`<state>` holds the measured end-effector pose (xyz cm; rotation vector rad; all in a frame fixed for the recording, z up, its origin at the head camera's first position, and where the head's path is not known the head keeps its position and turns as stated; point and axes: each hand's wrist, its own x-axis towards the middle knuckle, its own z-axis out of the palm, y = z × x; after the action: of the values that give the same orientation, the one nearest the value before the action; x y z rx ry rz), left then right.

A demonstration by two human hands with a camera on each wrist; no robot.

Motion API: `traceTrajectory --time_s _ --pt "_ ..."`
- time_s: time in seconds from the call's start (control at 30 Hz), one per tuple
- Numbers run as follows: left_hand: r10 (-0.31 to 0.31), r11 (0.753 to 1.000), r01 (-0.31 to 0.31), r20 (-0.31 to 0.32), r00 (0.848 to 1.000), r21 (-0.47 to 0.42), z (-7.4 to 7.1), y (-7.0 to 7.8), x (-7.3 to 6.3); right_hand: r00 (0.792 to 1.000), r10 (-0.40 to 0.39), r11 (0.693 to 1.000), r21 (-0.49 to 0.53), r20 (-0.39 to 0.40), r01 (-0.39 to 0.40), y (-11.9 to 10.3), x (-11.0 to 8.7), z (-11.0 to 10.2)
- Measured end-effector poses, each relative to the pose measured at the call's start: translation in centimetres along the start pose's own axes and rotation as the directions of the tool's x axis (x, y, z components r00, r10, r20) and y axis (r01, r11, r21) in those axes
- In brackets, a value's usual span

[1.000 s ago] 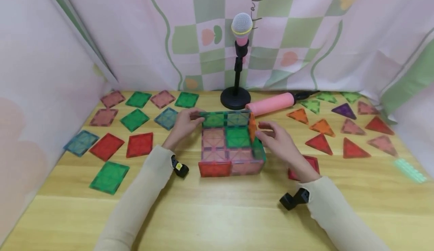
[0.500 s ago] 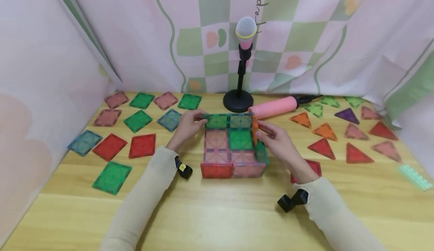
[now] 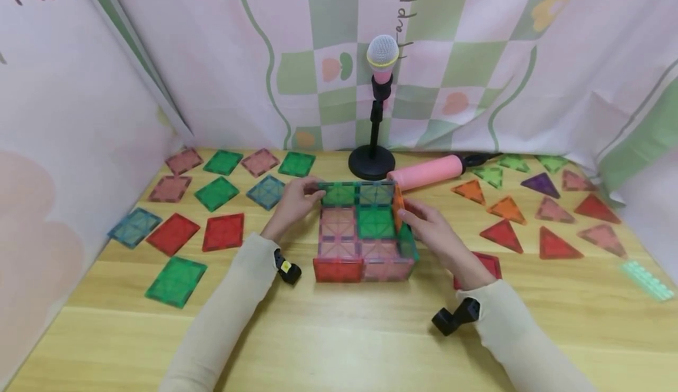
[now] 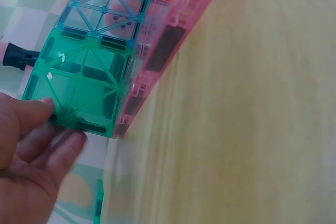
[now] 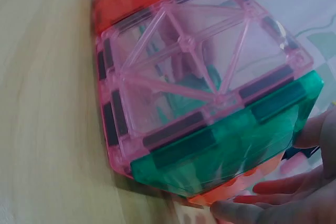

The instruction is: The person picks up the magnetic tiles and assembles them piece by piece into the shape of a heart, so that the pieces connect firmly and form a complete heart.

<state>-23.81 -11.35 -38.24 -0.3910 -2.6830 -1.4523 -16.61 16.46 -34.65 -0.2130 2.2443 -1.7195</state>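
A low open box of translucent magnetic tiles stands in the middle, with a floor of pink tiles [image 3: 338, 222] and a green tile [image 3: 376, 222]. Red [image 3: 338, 269] and pink [image 3: 388, 269] tiles form its front wall. At the back stand a green tile [image 3: 340, 194] and a blue tile [image 3: 376, 193]. My left hand [image 3: 298, 202] pinches the back green tile's left edge, thumb on its inner face. On the right side, behind an upright green tile [image 5: 226, 145], my right hand [image 3: 431, 227] holds an orange tile [image 3: 398, 205] by its edge; its fingertips are partly hidden.
Loose square tiles [image 3: 173, 234] lie on the left of the wooden table [image 3: 328, 345], triangles [image 3: 558, 243] on the right. A red square [image 3: 484, 265] lies under my right wrist. Behind the box are a microphone stand [image 3: 372, 162] and a pink cylinder [image 3: 426, 171].
My right hand has closed in on the orange tile, which now stands more in line with the right wall. My left hand keeps its place at the back left corner.
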Motion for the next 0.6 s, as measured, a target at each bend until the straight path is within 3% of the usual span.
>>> traceTrajectory --time_s 0.17,0.43,0.6 --pt "0.036 0.998 -0.037 0.018 0.999 0.05 0.21 -0.3 -0.06 0.999 0.021 0.999 0.044 0.031 -0.023 0.35 0.05 -0.16" --pt "0.109 0.993 -0.108 -0.029 0.994 0.041 0.27 -0.77 -0.3 1.0 0.007 1.0 0.026 -0.002 -0.007 0.01 -0.24 0.26" --pt "0.098 0.994 -0.098 0.007 0.995 0.039 0.11 -0.56 -0.36 1.0 0.008 1.0 0.027 -0.02 -0.008 -0.1 -0.29 0.3"
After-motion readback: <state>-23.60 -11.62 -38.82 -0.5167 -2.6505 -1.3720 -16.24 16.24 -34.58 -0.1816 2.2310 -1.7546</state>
